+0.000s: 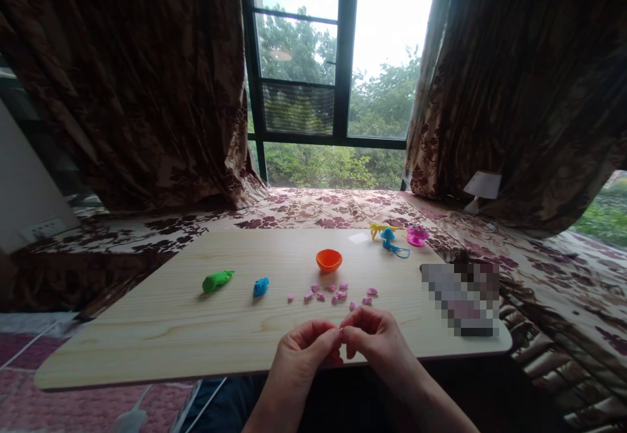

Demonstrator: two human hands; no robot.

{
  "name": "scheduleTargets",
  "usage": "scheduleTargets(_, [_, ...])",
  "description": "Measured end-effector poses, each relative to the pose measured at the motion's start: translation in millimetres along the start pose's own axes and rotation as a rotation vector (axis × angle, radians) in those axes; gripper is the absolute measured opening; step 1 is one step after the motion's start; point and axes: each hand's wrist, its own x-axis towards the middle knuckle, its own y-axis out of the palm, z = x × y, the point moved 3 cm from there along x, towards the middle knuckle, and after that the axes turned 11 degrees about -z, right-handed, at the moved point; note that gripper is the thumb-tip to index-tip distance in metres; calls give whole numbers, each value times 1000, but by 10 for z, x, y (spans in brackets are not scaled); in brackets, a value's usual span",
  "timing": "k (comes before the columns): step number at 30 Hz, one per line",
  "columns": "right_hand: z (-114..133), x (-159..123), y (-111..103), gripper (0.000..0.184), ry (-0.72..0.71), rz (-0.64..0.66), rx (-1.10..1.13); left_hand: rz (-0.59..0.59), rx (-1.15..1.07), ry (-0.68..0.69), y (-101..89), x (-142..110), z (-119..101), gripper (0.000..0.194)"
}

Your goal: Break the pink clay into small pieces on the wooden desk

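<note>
Above the table's near edge, my left hand (311, 345) and my right hand (369, 335) meet fingertip to fingertip. Both are closed in a pinch around a tiny bit of pink clay (341, 331), mostly hidden by the fingers. Just beyond them, several small pink clay pieces (336, 298) lie scattered on the wooden tabletop (161, 328). An orange bowl (328, 261) stands behind those pieces. Left of it are a blue lump (261, 287) and a green clay-like piece (218, 281) with a yellowish tip.
At the far right of the table stand a blue mushroom-shaped figure (387, 237), a pink figure (417, 234) and a yellow one (379, 230). A pixelated flat object (460, 299) lies near the right edge. Beyond are a patterned window seat (313, 208) and a small lamp (483, 186).
</note>
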Motion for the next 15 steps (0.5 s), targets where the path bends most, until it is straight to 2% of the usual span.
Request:
scheduleTargets(1, [-31, 39, -51, 7, 49, -7, 57, 3, -40, -29, 2, -14, -6, 22])
scheduleTargets(3, [-85, 144, -236, 11, 42, -93, 58, -8, -113, -71, -16, -30, -17, 22])
scheduleTargets(6, [-160, 292, -574, 18, -157, -268, -195, -57, -128, -76, -73, -14, -11, 24])
scheduleTargets(8, [-210, 337, -702, 16, -320, -294, -483, -58, -95, -55, -95, 19, 14, 27])
scheduleTargets(11, [-267, 325, -722, 15, -481, -226, -811, -13, -82, -14, -92, 72, 52, 30])
scheduleTargets(15, [-172, 232, -650, 20, -535, -211, -967, 24, -101, -17, -68, 97, 52, 31])
